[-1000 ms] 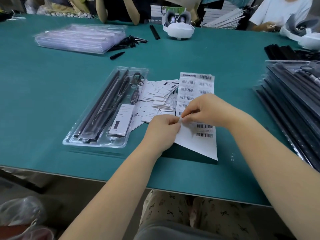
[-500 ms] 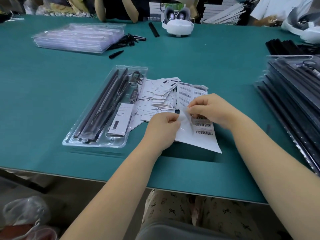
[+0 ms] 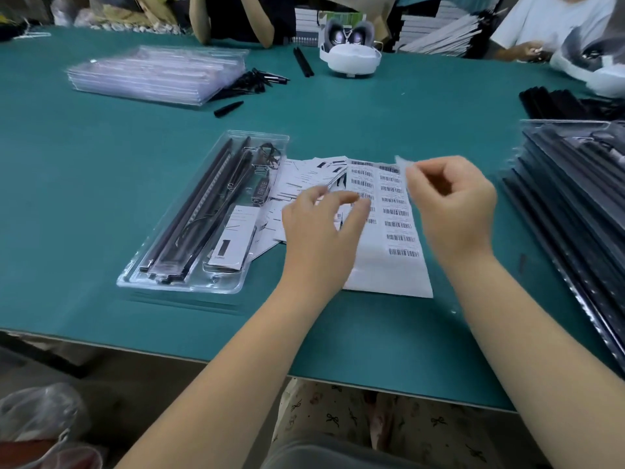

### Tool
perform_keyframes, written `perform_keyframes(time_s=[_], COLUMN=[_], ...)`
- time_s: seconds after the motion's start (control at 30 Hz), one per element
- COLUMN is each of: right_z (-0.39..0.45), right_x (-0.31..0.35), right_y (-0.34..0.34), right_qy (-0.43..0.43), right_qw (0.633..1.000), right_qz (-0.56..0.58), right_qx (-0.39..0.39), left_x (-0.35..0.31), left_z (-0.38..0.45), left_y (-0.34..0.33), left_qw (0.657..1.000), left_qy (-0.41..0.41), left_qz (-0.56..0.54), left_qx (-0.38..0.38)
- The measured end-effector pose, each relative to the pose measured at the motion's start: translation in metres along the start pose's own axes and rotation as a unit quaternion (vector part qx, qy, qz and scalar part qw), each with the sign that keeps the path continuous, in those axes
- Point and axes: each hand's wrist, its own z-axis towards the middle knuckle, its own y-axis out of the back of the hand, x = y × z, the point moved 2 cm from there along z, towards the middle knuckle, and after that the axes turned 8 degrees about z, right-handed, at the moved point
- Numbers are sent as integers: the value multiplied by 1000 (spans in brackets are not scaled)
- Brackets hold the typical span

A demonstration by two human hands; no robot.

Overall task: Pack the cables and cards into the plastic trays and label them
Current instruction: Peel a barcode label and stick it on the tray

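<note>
Right grip point(image 3: 451, 201) now lifted, pinching seemingly peeled label point(image 3: 403, 163); left point(image 3: 321, 225) loose, empty; tray point(image 3: 236, 286) holding cables point(image 3: 196, 211).

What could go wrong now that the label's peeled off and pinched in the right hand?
The label hangs loose from the right hand, so it could curl and stick to itself or the fingers. The left hand hovers over the barcode sheet and loose cards, which it may scatter. Crossing to the open tray, the label might land crooked.
</note>
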Motion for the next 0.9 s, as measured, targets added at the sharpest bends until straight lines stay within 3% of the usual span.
perform_keyframes(time_s=[0.03,0.1,0.13,0.2,0.27,0.33,0.47,0.6,0.67,0.77,0.9], right_z=[-5,-15,-20,-27,-31,-33,-34,-36,-37,-38,-36], right_x=[7,15,16,13,9,6,7,10,10,8,3], right_y=[-3,-10,-14,-19,-20,-19,-22,-24,-23,-20,-20], right_qy=[110,286,337,373,368,370,392,383,358,287,234], right_qw=[993,950,929,909,908,906,895,897,908,935,942], right_qz=[-43,-103,-122,-143,-147,-154,-171,-170,-153,-141,-211], right_qx=[25,71,90,119,135,138,127,142,155,155,115], left_x=[0,2,4,8,12,14,17,14,14,13,10], left_z=[3,9,11,14,16,19,21,24,24,28,35], left_y=[4,10,12,14,17,20,20,23,24,31,39], left_qw=[996,943,914,913,941,945,900,871,893,971,985], left_qy=[37,169,211,214,183,175,232,262,243,143,71], left_qz=[-79,-282,-340,-342,-284,-275,-362,-410,-375,-189,-128], left_qx=[2,46,59,59,31,20,66,66,62,39,95])
